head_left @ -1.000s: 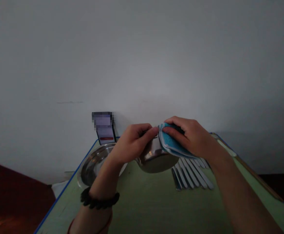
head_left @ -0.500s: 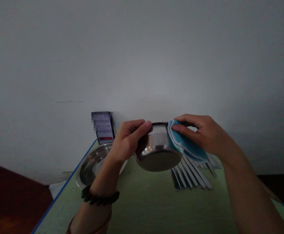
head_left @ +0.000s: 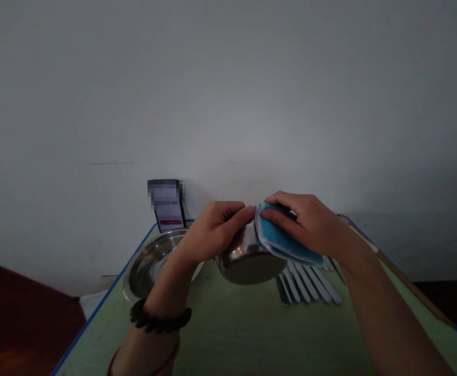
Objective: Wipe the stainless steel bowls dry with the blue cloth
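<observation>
Left hand [head_left: 217, 232]: gripping the round, shiny metal bowl [head_left: 249, 266], lower centre of frame.
Right hand [head_left: 310, 222]: pinching the folded blue-and-white cloth [head_left: 283, 241], apparently against the bowl's side.
Green desk [head_left: 252, 334]: I see silver metal cutlery [head_left: 316, 286], lower right.

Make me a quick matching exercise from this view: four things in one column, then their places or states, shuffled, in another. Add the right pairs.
Things
1. small, round, shiny metal bowl
2. blue cloth with white edging
3. fanned-out, silver metal cutlery
4. dark-framed rectangular phone

Places or states
A. propped up at the far edge of the blue-edged green table
B. pinched in the right hand
C. lying flat on the table
D. tilted, its rim gripped by the left hand

Pairs: 1-D, 2-B, 3-C, 4-A
</observation>
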Demonstrator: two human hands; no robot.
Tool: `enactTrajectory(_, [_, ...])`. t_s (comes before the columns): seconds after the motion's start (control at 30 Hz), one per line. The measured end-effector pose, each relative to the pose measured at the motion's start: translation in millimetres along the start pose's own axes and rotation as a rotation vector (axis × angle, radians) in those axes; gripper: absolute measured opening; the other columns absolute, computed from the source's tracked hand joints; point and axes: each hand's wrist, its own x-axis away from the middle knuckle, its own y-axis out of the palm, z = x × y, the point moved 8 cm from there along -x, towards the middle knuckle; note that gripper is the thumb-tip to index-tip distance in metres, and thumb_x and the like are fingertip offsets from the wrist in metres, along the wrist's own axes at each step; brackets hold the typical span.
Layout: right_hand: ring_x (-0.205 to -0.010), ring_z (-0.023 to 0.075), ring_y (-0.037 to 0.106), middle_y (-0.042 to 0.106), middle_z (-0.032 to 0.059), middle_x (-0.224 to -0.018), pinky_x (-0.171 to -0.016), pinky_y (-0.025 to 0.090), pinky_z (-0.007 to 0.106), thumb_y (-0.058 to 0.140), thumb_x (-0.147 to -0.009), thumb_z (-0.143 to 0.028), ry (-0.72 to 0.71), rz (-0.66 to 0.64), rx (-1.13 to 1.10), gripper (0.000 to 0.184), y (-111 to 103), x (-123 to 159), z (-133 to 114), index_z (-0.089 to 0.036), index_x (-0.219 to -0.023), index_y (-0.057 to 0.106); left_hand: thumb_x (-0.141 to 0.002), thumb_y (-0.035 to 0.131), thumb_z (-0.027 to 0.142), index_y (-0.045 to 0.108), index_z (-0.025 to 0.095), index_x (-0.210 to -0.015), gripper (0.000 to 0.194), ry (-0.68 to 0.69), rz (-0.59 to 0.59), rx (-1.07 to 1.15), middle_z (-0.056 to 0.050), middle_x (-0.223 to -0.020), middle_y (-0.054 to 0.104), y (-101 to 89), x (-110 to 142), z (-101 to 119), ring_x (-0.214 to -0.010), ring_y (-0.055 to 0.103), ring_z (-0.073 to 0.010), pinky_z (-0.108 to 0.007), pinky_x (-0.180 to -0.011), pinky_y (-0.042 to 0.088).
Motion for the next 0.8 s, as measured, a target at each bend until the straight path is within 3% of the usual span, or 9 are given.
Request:
enactTrajectory(0.17, [-0.075,0.0129,0.058,0.065,0.0002,-0.083,-0.066,0.04,0.025,0.044,-0.087,-0.042,0.081,0.061,-0.035,0.028,-13.4,7.8,13.1,-0.02,-0.091,0.061,-0.082,0.049,0.04,0.043,0.016,-0.054,0.038,-0.002,0.143,0.217,0.006,-0.042,0.038,-10.7,0.7,-4.5,-0.037,0.034,-0.0039,-0.016,-0.034,0.022])
enactTrajectory(0.27, [-0.074,0.0131,0.058,0.065,0.0001,-0.083,-0.065,0.041,0.025,0.044,-0.086,-0.042,0.085,0.086,-0.043,0.028,-14.9,6.4,8.4,-0.021,-0.091,0.061,-0.081,0.049,0.04,0.043,0.016,-0.053,0.038,-0.023,0.134,0.294,0.006,-0.041,0.038,-8.5,1.5,-5.2,-0.034,0.034,-0.0041,-0.017,-0.032,0.021])
enactTrajectory(0.4, [-0.077,0.0138,0.058,0.065,0.0004,-0.085,-0.068,0.042,0.026,0.045,-0.086,-0.041,0.038,0.058,-0.088,0.026,-11.5,3.0,-0.4,-0.021,-0.092,0.061,-0.08,0.052,0.038,0.043,0.016,-0.052,0.037,-0.025,0.097,0.306,0.006,-0.04,0.038,-3.8,1.3,-4.7,-0.035,0.034,-0.0044,-0.018,-0.033,0.021])
enactTrajectory(0.6, [-0.072,0.0128,0.057,0.064,-0.0002,-0.08,-0.063,0.041,0.024,0.045,-0.086,-0.041,0.092,0.042,-0.1,0.025,-21.7,11.7,14.0,-0.021,-0.087,0.06,-0.081,0.049,0.038,0.04,0.017,-0.051,0.037,0.008,0.241,0.31,0.006,-0.043,0.033,-16.9,1.9,-7.3,-0.037,0.029,-0.0041,-0.019,-0.034,0.019])
enactTrajectory(0.67, [-0.068,0.0125,0.056,0.062,-0.0003,-0.075,-0.061,0.04,0.024,0.042,-0.087,-0.041,0.097,0.036,-0.081,0.027,-20.4,11.8,14.7,-0.02,-0.086,0.059,-0.082,0.047,0.037,0.04,0.017,-0.053,0.036,0.012,0.224,0.296,0.006,-0.045,0.035,-16.3,1.8,-5.8,-0.039,0.031,-0.0042,-0.018,-0.035,0.021])
enactTrajectory(0.8, [-0.069,0.0127,0.055,0.063,0.0006,-0.076,-0.062,0.039,0.025,0.041,-0.088,-0.042,0.06,-0.016,-0.043,0.03,-5.3,4.9,7.3,-0.018,-0.089,0.06,-0.084,0.045,0.04,0.044,0.016,-0.057,0.036,0.01,0.054,0.083,0.005,-0.049,0.039,-3.2,0.6,0.2,-0.044,0.034,-0.0053,-0.017,-0.039,0.026])
